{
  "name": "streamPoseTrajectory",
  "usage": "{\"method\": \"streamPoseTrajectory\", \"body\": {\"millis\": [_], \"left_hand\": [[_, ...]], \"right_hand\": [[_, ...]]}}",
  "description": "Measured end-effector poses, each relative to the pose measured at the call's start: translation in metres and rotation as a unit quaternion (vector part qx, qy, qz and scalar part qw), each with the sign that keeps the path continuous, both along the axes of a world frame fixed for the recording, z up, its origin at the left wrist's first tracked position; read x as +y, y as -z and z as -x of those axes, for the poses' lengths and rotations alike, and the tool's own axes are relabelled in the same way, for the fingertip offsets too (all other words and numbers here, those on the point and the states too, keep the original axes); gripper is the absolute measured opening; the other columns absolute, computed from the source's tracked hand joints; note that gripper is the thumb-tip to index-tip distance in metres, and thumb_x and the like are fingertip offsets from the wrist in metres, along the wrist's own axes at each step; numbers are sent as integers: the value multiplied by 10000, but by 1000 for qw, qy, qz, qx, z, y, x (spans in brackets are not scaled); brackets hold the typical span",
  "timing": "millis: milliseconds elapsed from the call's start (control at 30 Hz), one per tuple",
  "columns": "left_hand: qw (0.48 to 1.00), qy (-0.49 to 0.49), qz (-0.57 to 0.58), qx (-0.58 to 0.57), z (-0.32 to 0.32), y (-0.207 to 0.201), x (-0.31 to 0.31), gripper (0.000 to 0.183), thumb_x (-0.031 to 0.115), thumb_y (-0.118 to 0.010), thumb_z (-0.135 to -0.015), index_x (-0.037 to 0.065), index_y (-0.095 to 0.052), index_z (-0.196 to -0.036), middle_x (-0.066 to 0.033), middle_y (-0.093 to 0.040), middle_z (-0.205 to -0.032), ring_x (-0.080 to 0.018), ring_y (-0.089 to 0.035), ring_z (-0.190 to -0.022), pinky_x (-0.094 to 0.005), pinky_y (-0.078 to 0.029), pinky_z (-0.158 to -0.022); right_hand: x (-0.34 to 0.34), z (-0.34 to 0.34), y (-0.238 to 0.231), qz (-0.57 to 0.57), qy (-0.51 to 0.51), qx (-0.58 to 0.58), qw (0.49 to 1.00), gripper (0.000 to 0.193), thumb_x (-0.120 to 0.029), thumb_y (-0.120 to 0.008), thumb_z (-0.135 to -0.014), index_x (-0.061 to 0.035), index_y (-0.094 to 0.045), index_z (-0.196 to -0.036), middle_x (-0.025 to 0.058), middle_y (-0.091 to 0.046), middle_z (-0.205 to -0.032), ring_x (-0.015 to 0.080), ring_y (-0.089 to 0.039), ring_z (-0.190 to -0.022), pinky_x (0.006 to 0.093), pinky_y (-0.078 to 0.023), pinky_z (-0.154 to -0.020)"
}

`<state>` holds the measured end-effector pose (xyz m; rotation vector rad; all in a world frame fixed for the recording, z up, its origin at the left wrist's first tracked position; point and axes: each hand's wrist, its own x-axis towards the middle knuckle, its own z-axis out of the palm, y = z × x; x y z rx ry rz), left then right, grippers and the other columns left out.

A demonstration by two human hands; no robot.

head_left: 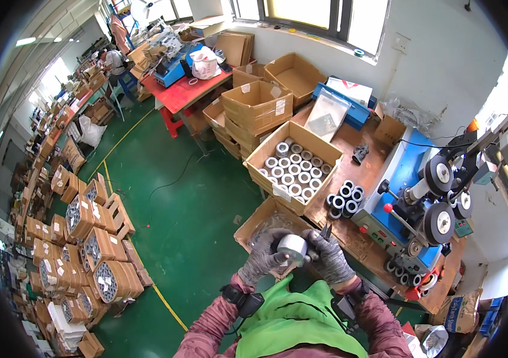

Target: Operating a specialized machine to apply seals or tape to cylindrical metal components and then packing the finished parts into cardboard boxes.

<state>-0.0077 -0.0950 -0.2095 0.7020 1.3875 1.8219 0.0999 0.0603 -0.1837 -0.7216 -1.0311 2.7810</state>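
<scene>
Close in front of my green apron, my left hand (260,258) in a grey glove is closed round a silver-grey roll (293,244), its flat end tipped toward me. My right hand (330,260), gloved too, has its fingers against the roll's right side. A dark pointed tool (325,231) sticks up from that hand; its exact kind is too small to tell. Below the hands stands a cardboard box (246,231) with clear plastic film inside. Beyond it, an open carton (254,156) holds several similar rolls standing on end.
On the wooden bench at right stands a blue machine (379,224) with black rubber wheels (439,224). Black rings (345,201) lie beside it. Stacked cartons (257,107) and a red table (188,92) stand farther back. Boxes of parts (117,280) line the green floor at left.
</scene>
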Motion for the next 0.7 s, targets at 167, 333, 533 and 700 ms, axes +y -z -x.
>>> {"method": "streamPoseTrajectory", "body": {"millis": [167,333,533,700], "left_hand": [[973,-174,-102,-114,-18,16,-19,416,255,-677,-834,24,-513,-1138,-95,-539,-1127,-179,-528,-1056,-301,-447,-897],[975,-194,41,-102,-20,2,-5,272,154,-607,-872,6,-571,-1097,-73,-600,-1024,-144,-576,-950,-252,-499,-781],[921,-279,1,-272,18,67,-16,307,145,-612,-842,-36,-561,-1085,-105,-590,-1003,-214,-595,-897,-356,-533,-772],[876,-402,142,-225,73,136,-80,348,165,-670,-784,-34,-572,-1052,-129,-581,-992,-273,-598,-871,-404,-553,-723]], "right_hand": [[-17,19,6,-61,75,3,995,295,-262,-559,-907,15,-596,-1002,-33,-467,-604,34,-417,-493,197,-414,-480],[-38,37,7,-157,65,-26,985,301,-269,-567,-899,15,-622,-983,-34,-469,-602,42,-431,-515,200,-402,-492],[-2,60,58,-238,0,-65,969,272,-294,-570,-885,-63,-645,-1010,-35,-559,-728,58,-420,-515,218,-400,-472],[67,51,119,-215,72,-196,954,499,-506,-490,-885,-71,-563,-1118,63,-627,-904,115,-450,-512,280,-416,-456]]}}
